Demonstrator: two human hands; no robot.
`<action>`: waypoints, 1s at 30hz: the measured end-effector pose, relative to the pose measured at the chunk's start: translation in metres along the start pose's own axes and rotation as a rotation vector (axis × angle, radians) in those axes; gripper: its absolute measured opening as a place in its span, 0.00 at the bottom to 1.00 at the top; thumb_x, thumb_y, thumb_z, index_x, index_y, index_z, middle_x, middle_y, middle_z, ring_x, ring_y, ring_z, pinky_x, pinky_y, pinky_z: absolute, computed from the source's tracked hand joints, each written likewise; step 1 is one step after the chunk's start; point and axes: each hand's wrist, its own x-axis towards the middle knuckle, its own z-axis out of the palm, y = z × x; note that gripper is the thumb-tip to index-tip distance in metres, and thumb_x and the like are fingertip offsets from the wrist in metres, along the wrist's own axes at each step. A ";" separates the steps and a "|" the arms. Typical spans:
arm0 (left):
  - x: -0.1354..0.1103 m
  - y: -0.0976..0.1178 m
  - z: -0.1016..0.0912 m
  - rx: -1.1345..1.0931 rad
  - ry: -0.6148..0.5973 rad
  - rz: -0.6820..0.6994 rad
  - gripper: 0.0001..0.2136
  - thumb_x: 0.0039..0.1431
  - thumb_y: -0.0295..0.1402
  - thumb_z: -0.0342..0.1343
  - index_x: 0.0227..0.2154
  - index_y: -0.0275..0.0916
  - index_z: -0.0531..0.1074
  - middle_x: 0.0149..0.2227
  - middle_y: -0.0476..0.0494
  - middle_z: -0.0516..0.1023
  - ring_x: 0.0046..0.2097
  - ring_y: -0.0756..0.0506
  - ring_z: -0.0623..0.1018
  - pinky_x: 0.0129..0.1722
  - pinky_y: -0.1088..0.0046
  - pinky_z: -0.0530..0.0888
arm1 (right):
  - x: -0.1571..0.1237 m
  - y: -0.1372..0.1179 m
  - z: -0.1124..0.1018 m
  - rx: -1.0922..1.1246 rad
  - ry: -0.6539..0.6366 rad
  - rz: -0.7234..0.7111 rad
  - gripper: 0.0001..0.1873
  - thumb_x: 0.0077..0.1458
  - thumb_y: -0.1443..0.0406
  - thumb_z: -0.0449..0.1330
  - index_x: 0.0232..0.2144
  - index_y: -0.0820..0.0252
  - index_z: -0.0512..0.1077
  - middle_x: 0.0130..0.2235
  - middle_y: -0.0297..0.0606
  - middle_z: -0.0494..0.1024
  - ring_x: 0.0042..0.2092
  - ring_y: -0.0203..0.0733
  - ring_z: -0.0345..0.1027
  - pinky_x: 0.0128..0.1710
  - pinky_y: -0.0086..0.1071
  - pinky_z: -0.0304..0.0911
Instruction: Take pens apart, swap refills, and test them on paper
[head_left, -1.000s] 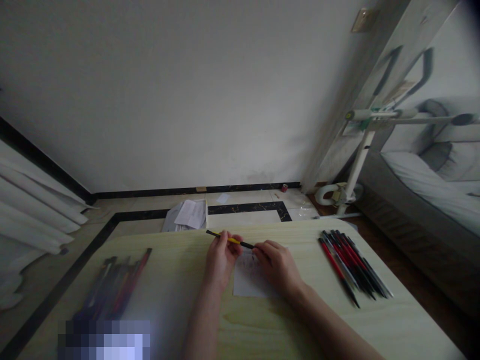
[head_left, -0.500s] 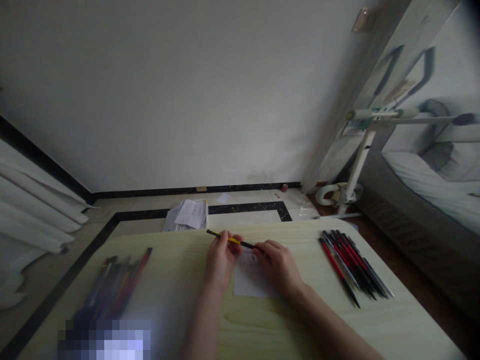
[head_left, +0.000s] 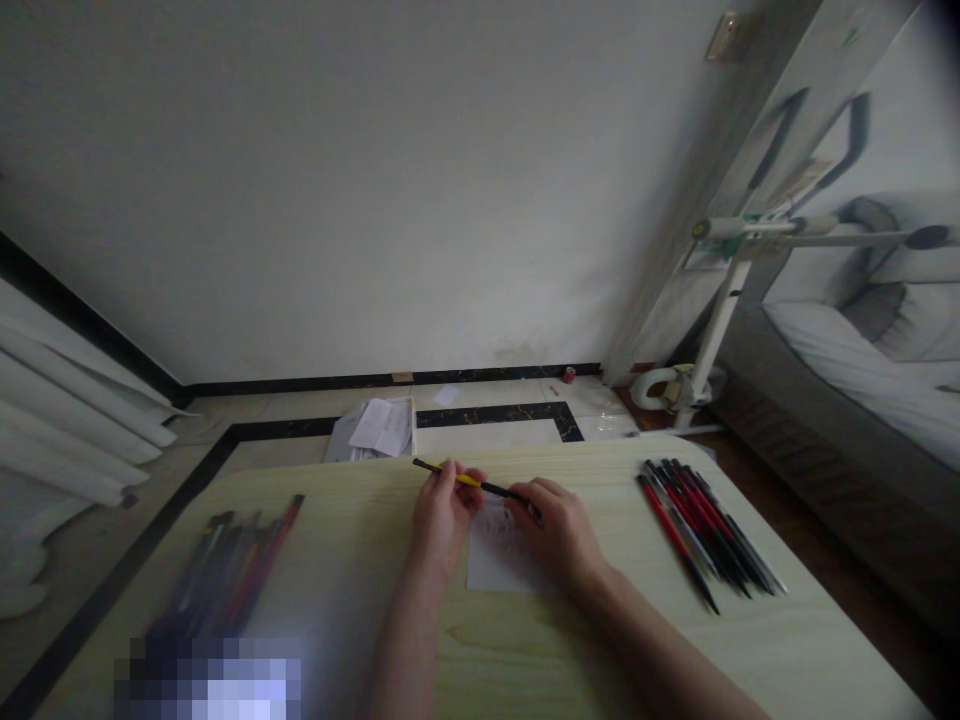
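A black and yellow pen is held level above the table by both hands. My left hand is closed round its yellow middle, and the black end sticks out to the upper left. My right hand pinches the other dark end, whose tip is partly hidden by the fingers. Beneath the hands lies a white sheet of paper with dark scribbles on it, half covered by my right hand.
On the table's right side lies a row of red, black and silver pens. More pens, blurred, lie at the left beside a pixelated patch. Beyond the table, a box of papers sits on the floor, with exercise equipment at the right.
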 end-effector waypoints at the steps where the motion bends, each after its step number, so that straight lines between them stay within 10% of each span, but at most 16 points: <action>1: 0.000 0.000 0.000 0.003 0.003 0.000 0.09 0.50 0.36 0.55 0.28 0.36 0.63 0.25 0.44 0.74 0.22 0.52 0.69 0.23 0.77 0.65 | 0.000 0.000 0.000 0.003 0.005 0.002 0.06 0.53 0.66 0.54 0.32 0.58 0.72 0.26 0.35 0.71 0.29 0.37 0.64 0.28 0.27 0.58; 30: 0.000 -0.002 -0.002 0.006 -0.026 0.006 0.08 0.52 0.35 0.53 0.29 0.36 0.62 0.25 0.44 0.74 0.21 0.52 0.69 0.24 0.76 0.64 | 0.003 -0.008 -0.007 -0.024 -0.054 -0.005 0.13 0.59 0.64 0.47 0.28 0.60 0.70 0.26 0.37 0.70 0.30 0.37 0.63 0.31 0.29 0.56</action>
